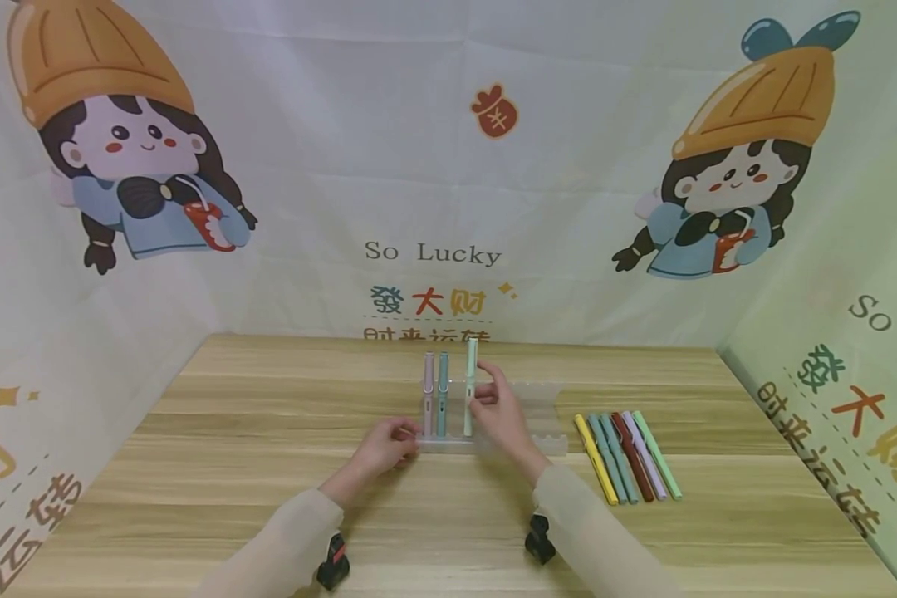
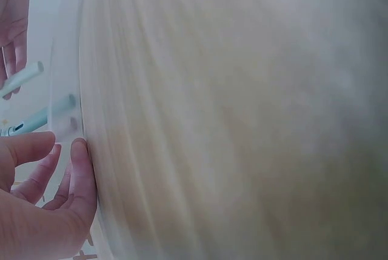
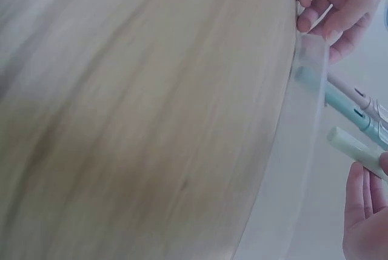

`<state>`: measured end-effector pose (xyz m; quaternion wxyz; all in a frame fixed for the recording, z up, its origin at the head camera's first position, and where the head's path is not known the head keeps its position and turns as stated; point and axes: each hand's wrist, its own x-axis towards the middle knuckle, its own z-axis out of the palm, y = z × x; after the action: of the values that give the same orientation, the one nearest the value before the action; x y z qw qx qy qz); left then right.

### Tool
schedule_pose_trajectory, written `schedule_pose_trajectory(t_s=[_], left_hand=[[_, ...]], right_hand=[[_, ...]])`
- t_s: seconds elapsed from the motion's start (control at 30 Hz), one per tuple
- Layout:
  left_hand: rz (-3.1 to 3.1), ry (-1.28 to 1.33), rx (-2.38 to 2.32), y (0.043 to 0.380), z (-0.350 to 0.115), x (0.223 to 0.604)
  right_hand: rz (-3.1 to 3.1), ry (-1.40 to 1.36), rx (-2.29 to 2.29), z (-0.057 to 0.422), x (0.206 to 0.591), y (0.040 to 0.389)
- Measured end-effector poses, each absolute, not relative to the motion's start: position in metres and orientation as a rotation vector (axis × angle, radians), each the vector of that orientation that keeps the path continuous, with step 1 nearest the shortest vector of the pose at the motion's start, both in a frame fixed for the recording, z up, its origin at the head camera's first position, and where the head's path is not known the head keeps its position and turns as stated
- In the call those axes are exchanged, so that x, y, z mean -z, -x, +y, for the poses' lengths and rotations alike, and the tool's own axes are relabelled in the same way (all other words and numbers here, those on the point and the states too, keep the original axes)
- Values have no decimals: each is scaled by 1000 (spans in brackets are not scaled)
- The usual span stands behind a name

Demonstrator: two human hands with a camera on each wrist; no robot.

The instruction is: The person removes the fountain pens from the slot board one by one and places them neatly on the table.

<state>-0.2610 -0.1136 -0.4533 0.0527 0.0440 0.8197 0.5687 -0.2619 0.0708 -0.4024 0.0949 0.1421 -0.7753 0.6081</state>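
Observation:
A clear pen stand [image 1: 546,445] with notched edges sits mid-table. My left hand [image 1: 389,444] grips its left end, thumb and fingers at the corner in the left wrist view. Upright in the stand near that hand are a pale pink pen [image 1: 429,374] and a teal pen [image 1: 443,386], side by side. My right hand [image 1: 502,415] pinches a pale mint pen [image 1: 473,357] between thumb and fingers, upright, to the right of the teal one. In the right wrist view, the mint pen's lower end [image 3: 342,139] is apart from the stand's front strip [image 3: 291,145].
Right of the stand lies a slanted row of pens: a yellow pen [image 1: 596,461], bluish ones, a dark red pen [image 1: 633,457], a lilac pen [image 1: 645,457] and a green pen [image 1: 658,457]. A printed cloth [image 1: 329,208] hangs behind the wooden table [image 1: 269,399].

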Motion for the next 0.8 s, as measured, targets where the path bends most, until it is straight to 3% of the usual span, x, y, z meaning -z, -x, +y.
schedule_pose_trajectory(t_s=[0.33,0.8], left_hand=[[2512,-126,-1712,260,-113,454],[2491,-140,-1711,260,-114,454]], right_hand=[[-2322,-367,-1786,94,435,283],[-2396,-307,-1684,125,433,279]])
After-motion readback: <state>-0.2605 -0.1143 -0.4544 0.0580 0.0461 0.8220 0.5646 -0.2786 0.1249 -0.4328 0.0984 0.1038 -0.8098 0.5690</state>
